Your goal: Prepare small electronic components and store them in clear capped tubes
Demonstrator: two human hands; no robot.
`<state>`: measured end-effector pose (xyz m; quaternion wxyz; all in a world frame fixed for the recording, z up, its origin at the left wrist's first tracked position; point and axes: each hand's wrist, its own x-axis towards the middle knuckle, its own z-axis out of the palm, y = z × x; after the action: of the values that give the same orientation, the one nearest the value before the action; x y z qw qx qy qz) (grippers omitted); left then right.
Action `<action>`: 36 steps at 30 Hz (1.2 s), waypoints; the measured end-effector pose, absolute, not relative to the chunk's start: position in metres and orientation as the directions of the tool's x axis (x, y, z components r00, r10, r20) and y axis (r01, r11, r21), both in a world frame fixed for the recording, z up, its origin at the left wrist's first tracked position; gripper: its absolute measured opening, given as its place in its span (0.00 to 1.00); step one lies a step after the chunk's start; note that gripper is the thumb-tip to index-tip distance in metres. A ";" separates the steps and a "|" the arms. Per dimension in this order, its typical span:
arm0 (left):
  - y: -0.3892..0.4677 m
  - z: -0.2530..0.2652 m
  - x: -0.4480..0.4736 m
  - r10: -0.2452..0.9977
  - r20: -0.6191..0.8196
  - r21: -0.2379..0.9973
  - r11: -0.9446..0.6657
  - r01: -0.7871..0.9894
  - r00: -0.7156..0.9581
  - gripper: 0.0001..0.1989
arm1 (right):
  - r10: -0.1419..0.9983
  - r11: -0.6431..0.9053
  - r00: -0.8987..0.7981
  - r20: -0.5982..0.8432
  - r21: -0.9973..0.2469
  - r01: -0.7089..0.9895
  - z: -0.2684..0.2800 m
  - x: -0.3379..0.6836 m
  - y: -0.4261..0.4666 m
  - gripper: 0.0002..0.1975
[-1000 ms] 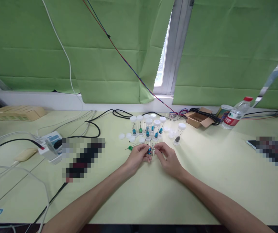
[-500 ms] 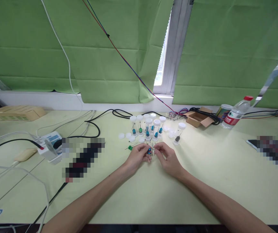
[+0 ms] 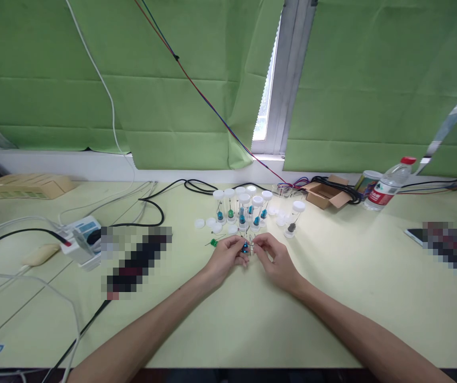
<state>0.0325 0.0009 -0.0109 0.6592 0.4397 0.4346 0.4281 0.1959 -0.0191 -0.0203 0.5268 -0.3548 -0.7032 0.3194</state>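
My left hand [image 3: 225,257] is closed in a pinch around a small blue part with thin metal wires [image 3: 245,248]. Close to its right, the thumb and fingertips of my right hand [image 3: 274,258] are pinched together near the wires; what lies between them is too small to make out. A small green part with wires [image 3: 214,242] lies on the table beside my left hand. Just beyond both hands stand several clear capped vials [image 3: 257,213] holding blue or green parts. To their right, another vial [image 3: 295,219] leans slightly with a dark part inside.
Loose white caps [image 3: 200,223] lie around the vials. An opened cardboard box [image 3: 324,196], a can [image 3: 367,183] and a red-capped bottle [image 3: 390,183] stand back right. A white power strip [image 3: 83,242] with cables is left; a phone [image 3: 414,236] lies right.
Hardly anything differs. Both hands keep the same pinched pose over the small blue part, and the view has shifted very slightly.
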 end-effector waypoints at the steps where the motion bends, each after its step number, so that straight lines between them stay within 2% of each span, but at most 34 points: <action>1: 0.001 -0.011 0.033 0.946 -0.197 0.952 0.247 -0.181 0.256 0.09 | 0.835 0.545 -0.194 0.515 -0.823 0.160 -0.020 0.196 -0.019 0.05; 36: 0.000 -0.010 0.033 0.946 -0.189 0.953 0.241 -0.183 0.262 0.09 | 0.833 0.545 -0.203 0.514 -0.825 0.149 -0.021 0.196 -0.020 0.04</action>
<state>0.0331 0.0004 -0.0098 0.6596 0.4428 0.4307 0.4281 0.1957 -0.0203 -0.0208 0.5262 -0.3488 -0.7040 0.3253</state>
